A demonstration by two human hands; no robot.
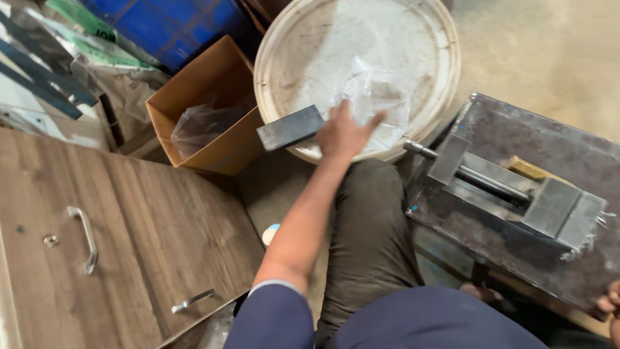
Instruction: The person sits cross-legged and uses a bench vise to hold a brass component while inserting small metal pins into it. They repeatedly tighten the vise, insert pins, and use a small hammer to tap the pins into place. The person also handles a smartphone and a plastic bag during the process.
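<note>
My left hand (pixel 342 132) reaches forward onto a crumpled clear plastic bag (pixel 378 97) lying on a round white drum lid (pixel 290 39). Its fingers are spread over the bag. A dark grey rectangular metal block (pixel 289 128) lies tilted at the lid's near-left rim, its right end against my left hand; whether the hand grips it is unclear. My right hand (pixel 610 305) shows only as fingertips at the right edge of the frame, by the near corner of a steel plate (pixel 516 123). My knee in dark trousers (pixel 368 226) is below the lid.
A grey metal vise (pixel 516 187) with a screw handle sits on the steel plate at the right. An open cardboard box (pixel 213 84) holding a plastic bag stands left of the lid. A wooden cabinet (pixel 148 226) with metal handles lies at the left. Blue crates are behind.
</note>
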